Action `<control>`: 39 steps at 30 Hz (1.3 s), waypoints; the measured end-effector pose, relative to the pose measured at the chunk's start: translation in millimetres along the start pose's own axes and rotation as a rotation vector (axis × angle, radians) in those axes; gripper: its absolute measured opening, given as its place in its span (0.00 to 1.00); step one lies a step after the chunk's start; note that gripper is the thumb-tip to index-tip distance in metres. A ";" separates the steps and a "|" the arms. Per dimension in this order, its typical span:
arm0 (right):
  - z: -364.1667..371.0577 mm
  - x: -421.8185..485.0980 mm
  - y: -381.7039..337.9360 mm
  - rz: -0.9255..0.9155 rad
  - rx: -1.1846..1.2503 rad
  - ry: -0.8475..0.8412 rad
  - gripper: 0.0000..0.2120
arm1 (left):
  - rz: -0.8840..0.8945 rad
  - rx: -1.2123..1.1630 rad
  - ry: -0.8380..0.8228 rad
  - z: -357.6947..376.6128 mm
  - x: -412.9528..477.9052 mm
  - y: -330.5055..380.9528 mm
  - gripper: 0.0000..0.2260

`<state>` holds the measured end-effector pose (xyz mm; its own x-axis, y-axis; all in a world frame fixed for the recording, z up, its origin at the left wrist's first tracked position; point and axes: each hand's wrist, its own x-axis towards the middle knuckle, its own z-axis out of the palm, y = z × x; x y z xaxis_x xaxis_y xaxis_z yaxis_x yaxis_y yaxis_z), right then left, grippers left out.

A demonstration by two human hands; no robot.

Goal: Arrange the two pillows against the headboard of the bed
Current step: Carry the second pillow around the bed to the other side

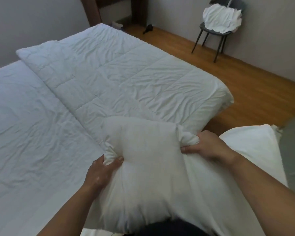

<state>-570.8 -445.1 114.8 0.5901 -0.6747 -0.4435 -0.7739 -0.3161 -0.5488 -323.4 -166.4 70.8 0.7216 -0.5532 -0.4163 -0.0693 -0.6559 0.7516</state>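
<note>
I hold a white pillow point(148, 159) in front of me over the near edge of the bed. My left hand point(102, 171) pinches its left corner and my right hand point(204, 145) grips its bunched right corner. A second white pillow point(249, 147) lies just right of it, partly behind my right forearm. A grey-green surface point(293, 150) rises at the right edge beside that pillow; I cannot tell whether it is the headboard.
A folded white duvet point(126, 74) covers the bed's far right half, over a wrinkled white sheet point(24, 125). Beyond the wooden floor point(245, 86), a dark chair point(216, 46) carries a white bundle point(221, 19). A small dark object point(148, 28) lies near the far wall.
</note>
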 end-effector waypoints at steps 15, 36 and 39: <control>-154.2 23.7 183.3 0.179 0.202 0.165 0.31 | 0.121 0.096 -0.149 193.1 50.9 180.8 0.27; -430.3 234.0 318.2 0.440 0.187 0.384 0.33 | 0.269 0.051 -0.462 442.0 314.4 477.5 0.23; -462.5 262.4 333.7 0.445 0.191 0.392 0.32 | 0.269 0.045 -0.469 468.2 338.0 509.9 0.19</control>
<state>-780.6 -1036.2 143.0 0.0639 -0.9206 -0.3853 -0.8497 0.1523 -0.5048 -437.4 -928.3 73.9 0.2897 -0.8680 -0.4034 -0.2458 -0.4748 0.8451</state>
